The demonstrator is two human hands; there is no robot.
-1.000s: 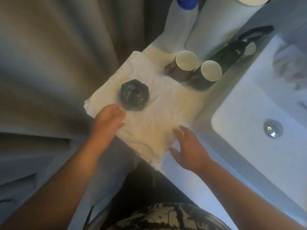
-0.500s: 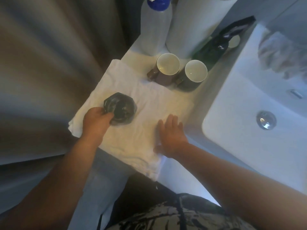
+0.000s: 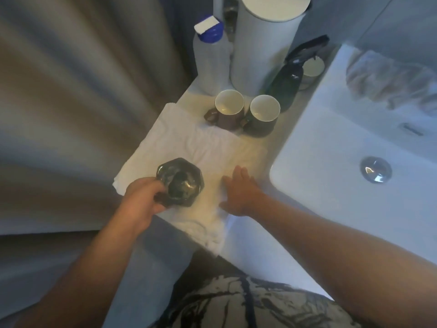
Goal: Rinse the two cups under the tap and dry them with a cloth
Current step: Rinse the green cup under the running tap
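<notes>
The left hand (image 3: 142, 200) gripped a dark octagonal glass dish (image 3: 183, 183), fingers curled round its near-left edge, above the near-left part of the white cloth (image 3: 201, 147); whether the dish touched the cloth could not be told. The right hand (image 3: 238, 190) lay palm down on the cloth just right of the dish, fingers straight and close together, holding nothing. The cloth was spread on the pale countertop (image 3: 283, 126), and its near corner hung over the front edge. The two cups stood upright side by side at the far edge of the cloth, mouths up: the brown cup (image 3: 229, 107) on the left and the dark green cup (image 3: 264, 112) on the right, very close together, both pale inside with handles pointing left. Both hands were well apart from them. Behind the cups stood a blue-capped plastic bottle (image 3: 209, 60), a tall white cylinder (image 3: 262, 48) and a dark spray bottle (image 3: 289, 79). The white sink (image 3: 331, 185) lay to the right, its metal drain (image 3: 376, 170) in view. A grey curtain (image 3: 71, 91) hung on the left
</notes>
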